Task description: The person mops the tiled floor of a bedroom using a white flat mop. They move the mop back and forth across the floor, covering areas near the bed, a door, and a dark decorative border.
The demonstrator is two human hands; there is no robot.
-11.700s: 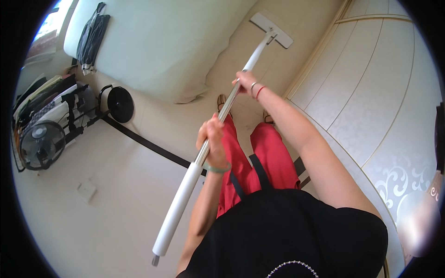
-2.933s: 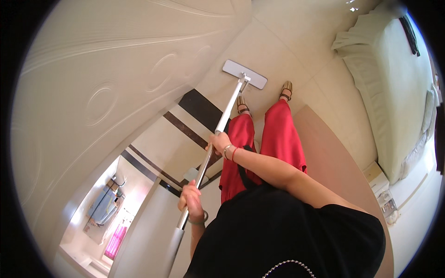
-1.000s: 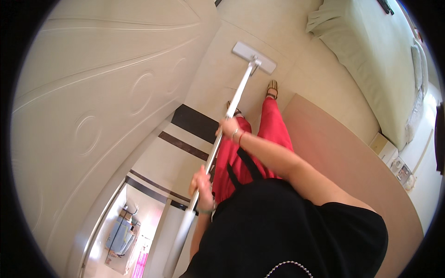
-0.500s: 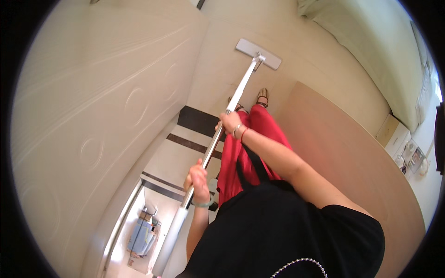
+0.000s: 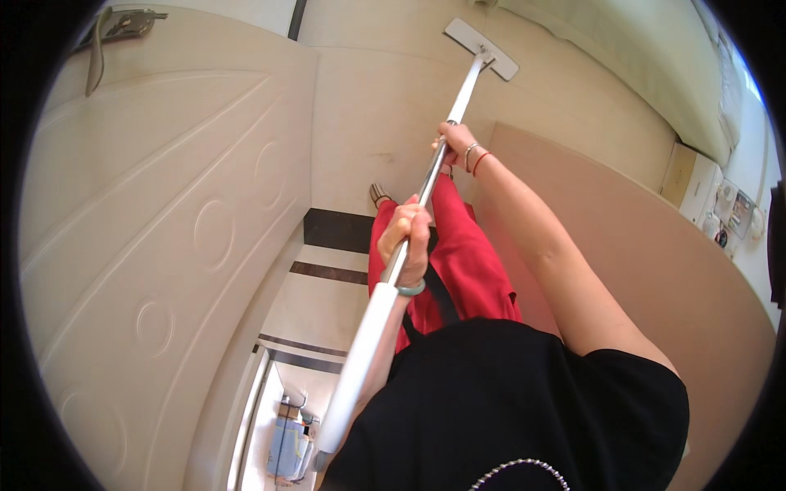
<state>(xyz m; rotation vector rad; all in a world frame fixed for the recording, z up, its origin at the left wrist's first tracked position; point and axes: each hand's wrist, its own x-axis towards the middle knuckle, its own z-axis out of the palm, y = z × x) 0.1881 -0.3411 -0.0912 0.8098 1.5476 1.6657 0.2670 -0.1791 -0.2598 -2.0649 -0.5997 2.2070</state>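
A flat mop (image 5: 360,360) with a white and silver pole slants from the lower middle up toward the far floor. Its white rectangular head (image 5: 463,34) lies flat on the pale tiles. Wrapped round the pole just above the thick white grip is my left hand (image 5: 407,240), a pale green bangle at its wrist. Farther along, where the silver tube meets the white section, my right hand (image 5: 456,145) also grips the pole. That wrist wears a silver bracelet and a red string.
A cream door (image 5: 180,245) with a metal handle (image 5: 97,49) stands at the left. To the right rises a smooth beige panel (image 5: 598,237), with a pale draped cover (image 5: 614,57) beyond it. Dark stripes (image 5: 336,231) cross the floor near my feet.
The mop head has slid forward and a little right. Both hands moved forward and right with the pole. One foot has stepped ahead, and more of the door, including its handle, shows.
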